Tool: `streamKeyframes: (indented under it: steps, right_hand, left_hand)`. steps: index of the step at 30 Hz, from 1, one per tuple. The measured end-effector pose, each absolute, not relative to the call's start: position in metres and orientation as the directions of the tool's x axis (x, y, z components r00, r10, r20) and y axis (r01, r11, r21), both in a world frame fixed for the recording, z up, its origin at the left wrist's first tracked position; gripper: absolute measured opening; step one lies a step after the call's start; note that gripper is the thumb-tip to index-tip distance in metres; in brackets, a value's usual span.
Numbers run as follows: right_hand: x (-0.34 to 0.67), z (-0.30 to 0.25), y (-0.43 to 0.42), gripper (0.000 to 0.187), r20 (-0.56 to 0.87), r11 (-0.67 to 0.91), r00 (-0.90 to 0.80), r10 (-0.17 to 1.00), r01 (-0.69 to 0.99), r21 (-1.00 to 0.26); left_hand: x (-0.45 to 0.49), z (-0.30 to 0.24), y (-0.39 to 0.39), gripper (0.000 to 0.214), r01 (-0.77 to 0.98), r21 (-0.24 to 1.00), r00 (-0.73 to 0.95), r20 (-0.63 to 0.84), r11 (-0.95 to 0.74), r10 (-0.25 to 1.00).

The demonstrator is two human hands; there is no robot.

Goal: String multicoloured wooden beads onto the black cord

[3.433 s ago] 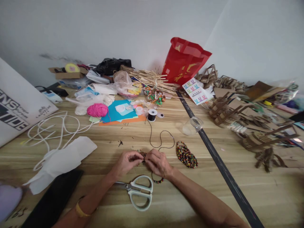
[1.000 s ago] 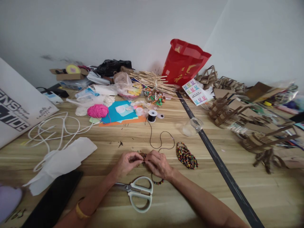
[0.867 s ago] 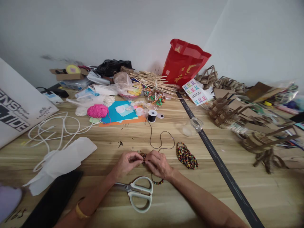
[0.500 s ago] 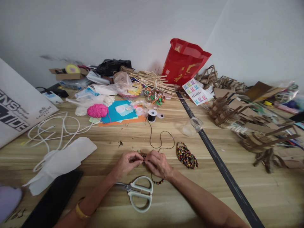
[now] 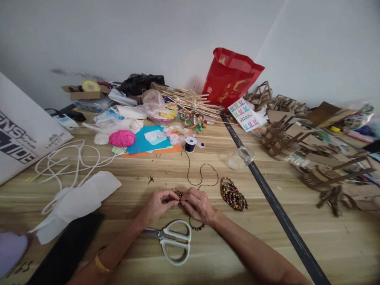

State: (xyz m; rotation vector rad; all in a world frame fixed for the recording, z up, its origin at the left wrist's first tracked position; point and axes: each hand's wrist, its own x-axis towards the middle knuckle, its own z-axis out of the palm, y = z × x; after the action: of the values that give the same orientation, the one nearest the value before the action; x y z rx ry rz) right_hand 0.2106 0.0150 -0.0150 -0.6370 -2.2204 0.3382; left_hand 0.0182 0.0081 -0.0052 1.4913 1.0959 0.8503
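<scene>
My left hand (image 5: 158, 204) is closed in a pinch, its fingertips meeting those of my right hand (image 5: 198, 206); whatever sits between the left fingertips is too small to make out. A black cord runs into my right hand from above and comes out below it, carrying a short row of strung beads (image 5: 198, 228). Loose small beads (image 5: 178, 193) lie in a pile just behind the fingertips. To the right rests a coiled strand of multicoloured beads (image 5: 233, 194). White-handled scissors (image 5: 176, 242) lie below the hands, their blades partly under my left forearm.
A spool of black cord (image 5: 190, 145) stands behind the hands. Pink yarn (image 5: 122, 138), blue paper (image 5: 142, 140) and a clear round container (image 5: 245, 155) lie farther back. Small woven baskets (image 5: 279, 138) crowd the right. White cable (image 5: 78, 158) and white paper (image 5: 80, 206) spread at left.
</scene>
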Motion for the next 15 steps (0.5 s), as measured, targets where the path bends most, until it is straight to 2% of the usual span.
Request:
streamKeyframes:
  steps: [15]
  right_hand:
    - [0.2104,-0.0168,0.0153,0.010,0.618,0.840,-0.570,0.542,0.328,-0.433]
  left_hand:
    - [0.0185,-0.0050,0.0072,0.006,0.205,0.979,0.324,-0.052,-0.016,0.945]
